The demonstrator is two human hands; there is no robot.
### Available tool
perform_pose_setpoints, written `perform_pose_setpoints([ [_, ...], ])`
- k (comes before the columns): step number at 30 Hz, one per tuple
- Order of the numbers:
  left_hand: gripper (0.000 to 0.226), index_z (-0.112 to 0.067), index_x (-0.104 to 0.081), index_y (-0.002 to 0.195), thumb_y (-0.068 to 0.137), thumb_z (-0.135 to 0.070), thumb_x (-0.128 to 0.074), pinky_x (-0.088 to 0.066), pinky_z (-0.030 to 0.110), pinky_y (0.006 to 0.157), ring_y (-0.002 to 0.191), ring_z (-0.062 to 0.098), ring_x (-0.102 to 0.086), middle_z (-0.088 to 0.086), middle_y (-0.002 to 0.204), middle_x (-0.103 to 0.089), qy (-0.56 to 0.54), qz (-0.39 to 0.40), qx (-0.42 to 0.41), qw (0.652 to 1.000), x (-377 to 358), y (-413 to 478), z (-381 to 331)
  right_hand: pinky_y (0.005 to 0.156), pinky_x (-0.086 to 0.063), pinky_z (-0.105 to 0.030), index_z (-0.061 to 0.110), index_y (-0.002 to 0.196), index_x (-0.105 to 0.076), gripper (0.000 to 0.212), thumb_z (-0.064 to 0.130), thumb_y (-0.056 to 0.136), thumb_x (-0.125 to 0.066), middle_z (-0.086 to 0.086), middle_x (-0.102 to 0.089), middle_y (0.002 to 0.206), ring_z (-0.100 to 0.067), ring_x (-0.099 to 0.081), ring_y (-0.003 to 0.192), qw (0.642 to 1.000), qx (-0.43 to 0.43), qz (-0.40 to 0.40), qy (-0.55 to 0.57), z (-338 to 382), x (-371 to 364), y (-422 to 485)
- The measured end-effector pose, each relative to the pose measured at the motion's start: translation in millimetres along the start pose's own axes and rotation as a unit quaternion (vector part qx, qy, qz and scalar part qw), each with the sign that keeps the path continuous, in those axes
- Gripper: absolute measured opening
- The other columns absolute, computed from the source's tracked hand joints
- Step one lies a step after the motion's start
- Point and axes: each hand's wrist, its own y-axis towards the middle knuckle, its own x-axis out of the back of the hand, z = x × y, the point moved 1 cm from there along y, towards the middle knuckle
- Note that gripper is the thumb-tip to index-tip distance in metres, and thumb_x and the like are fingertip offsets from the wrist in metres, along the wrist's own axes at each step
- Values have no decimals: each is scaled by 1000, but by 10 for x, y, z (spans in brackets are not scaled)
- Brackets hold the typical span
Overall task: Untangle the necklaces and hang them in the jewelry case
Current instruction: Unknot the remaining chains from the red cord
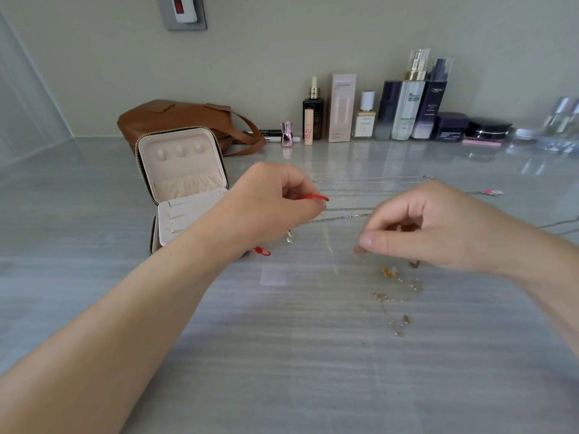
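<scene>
A small jewelry case (183,180) stands open at centre left, its cream lid raised with three hooks inside. My left hand (269,205) hovers just right of it, fingers closed on a red cord (313,198); another bit of red cord (261,251) shows below my wrist. My right hand (432,227) pinches a thin gold chain, whose lower part (398,289) lies in a loose tangle on the table. Several silver chains (360,191) are stretched out flat behind both hands, one ending in a red pendant (492,192).
A brown leather bag (175,120) lies behind the case. Bottles and jars of cosmetics (404,111) line the wall at the back right. The grey tabletop (282,355) stretches toward me. A wall switch (183,10) is at the top.
</scene>
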Motion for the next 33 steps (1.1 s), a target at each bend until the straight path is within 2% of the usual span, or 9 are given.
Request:
perform_pose_setpoints([
  [3,12,-22,-66,68,80,-19,-69,-36,7,50,55,1,-48,-3,63,-59,-1,13,6,1000,26,-10,-17,57,-46,-15,32,67,-72,5,30,71,-74,21,-68,66,4,-59,61,987,-61,-52,-139,-77,128,-12],
  [7,10,-20,-67,70,79,-21,-69,-34,7,42,52,1,-44,-10,52,-54,19,33,13,999,56,-14,-18,53,-37,-17,38,66,-69,11,40,64,-80,18,-61,58,2,-55,60,966,-141,-16,-216,-84,78,-49],
  [11,8,-21,-69,73,77,-29,-70,-49,25,50,53,7,-46,-13,49,-52,54,98,54,992,46,-32,-3,47,-34,-16,33,66,-67,10,36,68,-76,20,-59,53,4,-52,52,961,-131,6,-245,-82,-2,-49],
  [13,6,-24,-70,73,75,-29,-72,-47,29,50,54,14,-47,-7,60,-57,80,147,58,984,45,-54,2,49,-42,-15,29,65,-66,11,31,69,-75,27,-60,55,6,-54,52,969,-119,20,-216,-85,1,-39],
  [17,12,-24,-71,79,70,-24,-78,-51,38,63,69,17,-56,6,88,-69,126,244,41,961,53,-109,-8,75,-54,-40,18,69,-65,8,16,69,-72,3,-72,66,-20,-68,67,994,-102,-16,-36,-22,97,-37],
  [21,25,-27,-69,89,67,-31,-80,-48,23,63,64,4,-55,1,99,-66,167,281,41,944,80,-134,-14,53,-46,-15,22,75,-70,14,8,77,-67,1,-73,68,-5,-61,58,994,-61,-58,74,37,205,-49],
  [26,26,-31,-67,89,71,-50,-69,-35,1,50,53,-17,-48,-21,67,-61,162,195,21,967,89,-136,-94,70,-50,-17,23,89,-66,19,9,77,-68,-4,-73,74,-5,-63,64,996,-47,-49,60,146,282,-43],
  [30,12,-28,-64,76,80,-39,-65,-31,5,41,39,-7,-45,-19,49,-55,37,80,-24,996,35,-148,-177,65,-51,-15,15,82,-62,15,7,74,-71,0,-72,67,-6,-63,59,997,-40,-46,48,272,235,-8],
  [33,15,-26,-64,70,85,-28,-62,-33,8,46,45,-4,-45,-15,56,-61,-54,101,-21,993,-34,-161,-220,58,-48,-12,15,78,-62,14,7,73,-71,-1,-72,64,-4,-61,55,997,-38,-42,59,331,191,19],
])
